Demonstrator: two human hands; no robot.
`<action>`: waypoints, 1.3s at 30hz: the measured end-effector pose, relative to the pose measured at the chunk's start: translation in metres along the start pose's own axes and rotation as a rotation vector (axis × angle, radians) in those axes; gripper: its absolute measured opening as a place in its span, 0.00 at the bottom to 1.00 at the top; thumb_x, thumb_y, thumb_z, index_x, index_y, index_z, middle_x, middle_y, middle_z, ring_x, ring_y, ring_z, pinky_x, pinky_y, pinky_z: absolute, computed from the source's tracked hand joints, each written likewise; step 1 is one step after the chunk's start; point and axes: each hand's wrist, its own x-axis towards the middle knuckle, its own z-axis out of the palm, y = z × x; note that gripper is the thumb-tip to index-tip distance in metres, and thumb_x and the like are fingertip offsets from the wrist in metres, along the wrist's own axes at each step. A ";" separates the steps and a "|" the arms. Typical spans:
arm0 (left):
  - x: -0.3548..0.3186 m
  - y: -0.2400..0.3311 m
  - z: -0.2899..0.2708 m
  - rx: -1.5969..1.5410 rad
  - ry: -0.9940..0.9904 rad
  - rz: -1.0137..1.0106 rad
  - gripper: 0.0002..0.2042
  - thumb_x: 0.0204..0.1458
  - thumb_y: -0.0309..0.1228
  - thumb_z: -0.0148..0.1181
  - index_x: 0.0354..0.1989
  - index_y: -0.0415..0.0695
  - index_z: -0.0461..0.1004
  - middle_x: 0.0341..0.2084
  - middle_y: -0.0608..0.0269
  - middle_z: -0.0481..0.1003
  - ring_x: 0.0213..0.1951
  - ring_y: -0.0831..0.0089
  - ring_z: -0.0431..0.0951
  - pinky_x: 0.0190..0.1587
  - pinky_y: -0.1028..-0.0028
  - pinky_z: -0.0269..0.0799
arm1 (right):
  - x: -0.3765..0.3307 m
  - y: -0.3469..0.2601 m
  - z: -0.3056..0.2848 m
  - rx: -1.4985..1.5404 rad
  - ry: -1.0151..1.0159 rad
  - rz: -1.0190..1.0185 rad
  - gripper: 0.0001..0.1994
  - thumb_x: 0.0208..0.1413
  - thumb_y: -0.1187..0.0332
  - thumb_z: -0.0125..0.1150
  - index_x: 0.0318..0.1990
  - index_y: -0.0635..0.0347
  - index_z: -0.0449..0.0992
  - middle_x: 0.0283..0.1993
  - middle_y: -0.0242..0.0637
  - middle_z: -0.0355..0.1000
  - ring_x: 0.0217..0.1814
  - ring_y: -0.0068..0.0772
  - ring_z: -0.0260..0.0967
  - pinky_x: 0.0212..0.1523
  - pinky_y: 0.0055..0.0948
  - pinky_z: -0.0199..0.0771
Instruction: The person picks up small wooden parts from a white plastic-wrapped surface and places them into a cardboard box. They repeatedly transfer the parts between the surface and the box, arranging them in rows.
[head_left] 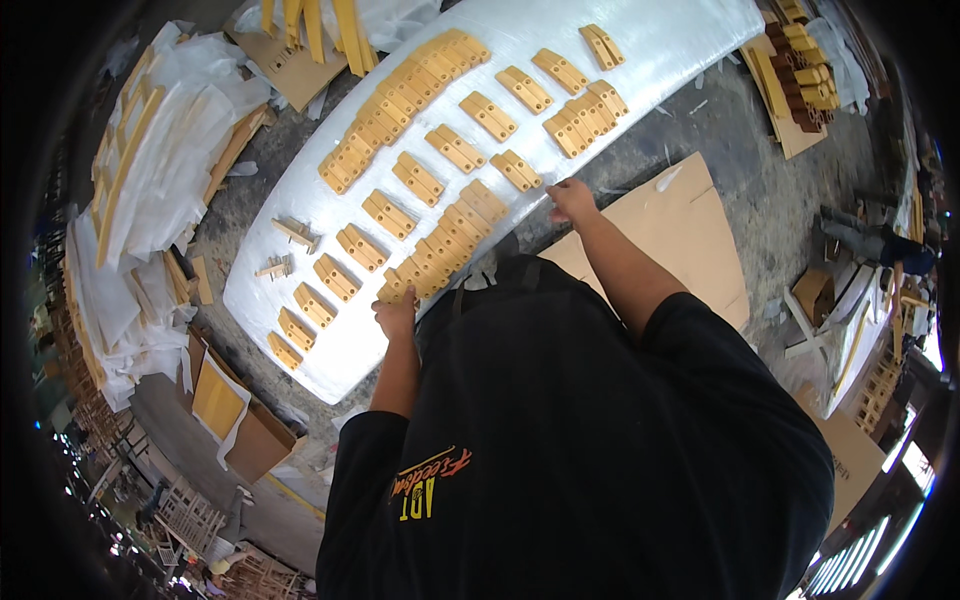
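Note:
A long table with a shiny whitish wrapped top (290,210) carries several yellow-brown wooden blocks with round holes. My left hand (396,314) is closed at the lower left end of the near row of blocks (445,240), its fingertips on an end block (388,292). My right hand (572,201), fingers curled together, is over the table's near edge, close to a pair of blocks (516,170); what it pinches, if anything, is too small to make out. Spaced pairs of blocks (418,179) run diagonally along the middle, and a tightly packed row (405,95) lies behind them.
Two small bundles of thin wooden pieces (295,234) lie at the table's left. A flat cardboard sheet (670,230) covers floor to my right. Plastic-wrapped stacks (180,130) and an open carton (235,415) stand left. More brown wooden parts (800,75) are stacked far right.

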 end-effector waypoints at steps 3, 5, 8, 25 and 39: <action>-0.006 0.013 0.011 0.014 0.010 -0.008 0.52 0.40 0.57 0.76 0.60 0.25 0.58 0.55 0.27 0.69 0.57 0.39 0.74 0.60 0.55 0.72 | 0.008 0.001 0.000 0.196 -0.184 0.139 0.26 0.56 0.59 0.69 0.54 0.72 0.73 0.44 0.53 0.76 0.33 0.47 0.80 0.32 0.41 0.85; -0.008 0.019 0.016 -0.005 0.016 -0.005 0.52 0.40 0.57 0.76 0.60 0.25 0.58 0.55 0.27 0.69 0.56 0.40 0.74 0.60 0.55 0.72 | 0.009 -0.002 0.004 0.170 -0.300 0.179 0.29 0.58 0.58 0.68 0.59 0.72 0.69 0.50 0.53 0.72 0.41 0.49 0.79 0.39 0.41 0.86; -0.009 0.029 0.022 -0.042 -0.002 -0.009 0.51 0.40 0.57 0.77 0.59 0.25 0.59 0.53 0.28 0.71 0.55 0.40 0.76 0.59 0.56 0.73 | 0.009 -0.004 0.011 0.224 -0.380 0.220 0.31 0.60 0.57 0.67 0.62 0.72 0.67 0.54 0.53 0.70 0.47 0.51 0.77 0.45 0.42 0.85; -0.003 0.061 0.041 -0.184 -0.069 0.103 0.39 0.50 0.47 0.72 0.56 0.24 0.61 0.49 0.29 0.75 0.51 0.43 0.79 0.55 0.58 0.75 | 0.016 -0.009 0.007 0.569 -0.210 0.229 0.21 0.61 0.66 0.65 0.55 0.71 0.70 0.50 0.51 0.72 0.49 0.50 0.77 0.51 0.43 0.84; -0.030 0.071 0.045 -0.625 -0.168 -0.043 0.33 0.56 0.43 0.66 0.62 0.31 0.63 0.43 0.42 0.78 0.41 0.59 0.81 0.36 0.65 0.79 | 0.039 -0.036 -0.073 0.149 -0.289 0.189 0.19 0.61 0.61 0.65 0.49 0.71 0.75 0.44 0.49 0.77 0.39 0.44 0.79 0.38 0.40 0.86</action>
